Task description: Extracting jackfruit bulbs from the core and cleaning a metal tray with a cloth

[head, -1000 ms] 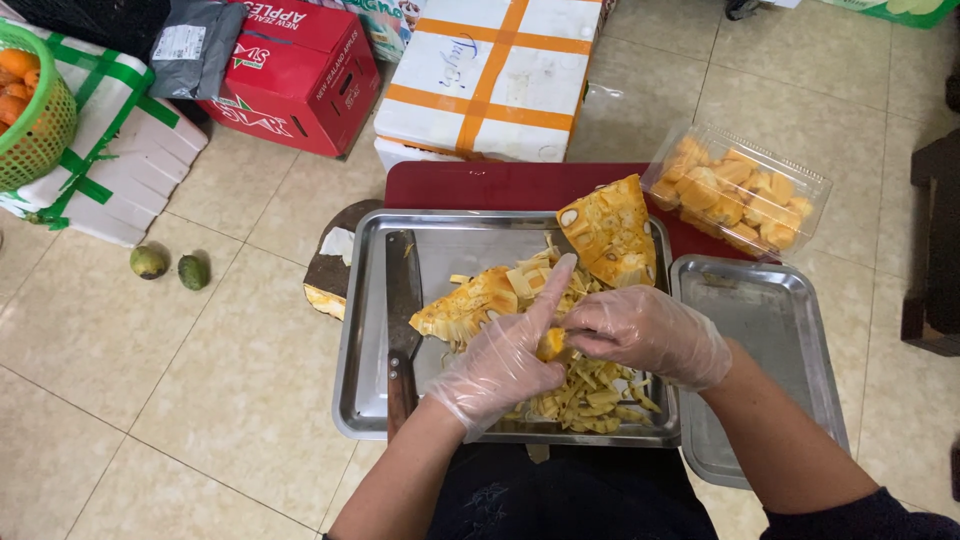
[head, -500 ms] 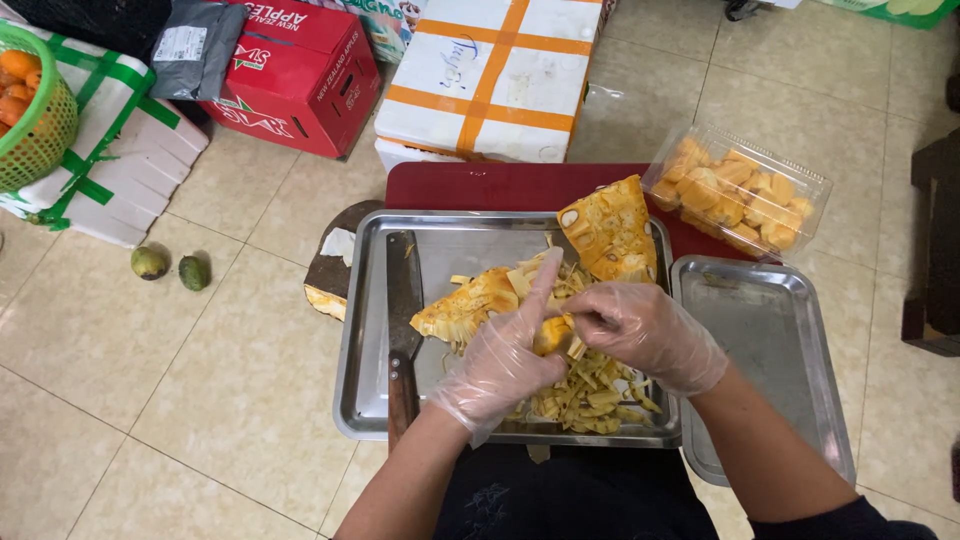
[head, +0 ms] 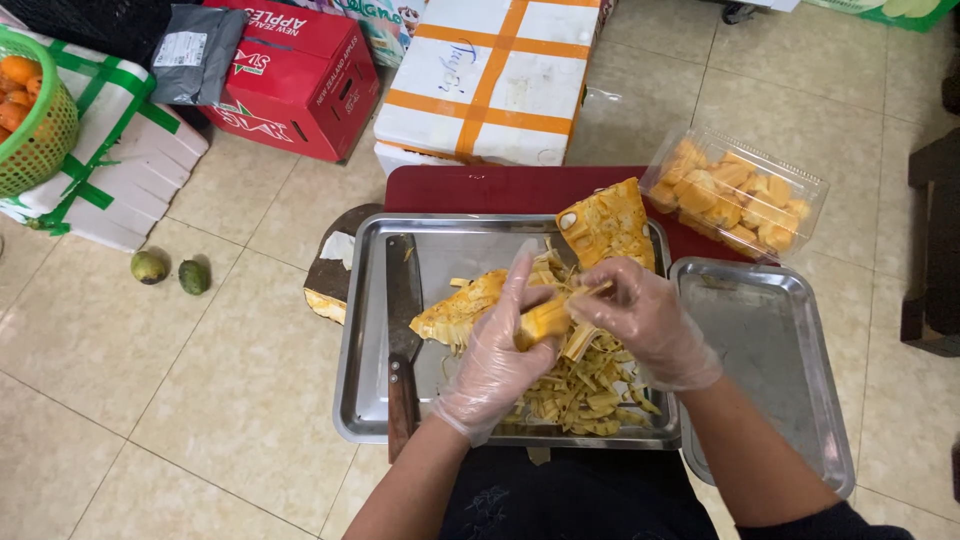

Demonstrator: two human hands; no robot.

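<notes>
Hands in clear gloves meet over the tray [head: 365,400]: left hand [head: 500,350] grasps a yellow pod [head: 545,318], right hand [head: 645,320] pinches its fibres. Knife [head: 403,330] lies left.

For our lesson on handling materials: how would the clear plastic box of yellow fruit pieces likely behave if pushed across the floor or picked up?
The clear plastic box looks thin-walled, so it would probably flex if squeezed. It is packed with yellow fruit pieces, so likely heavy for its size. Sitting low and wide on the tiled floor, it should slide rather than tip.
</notes>
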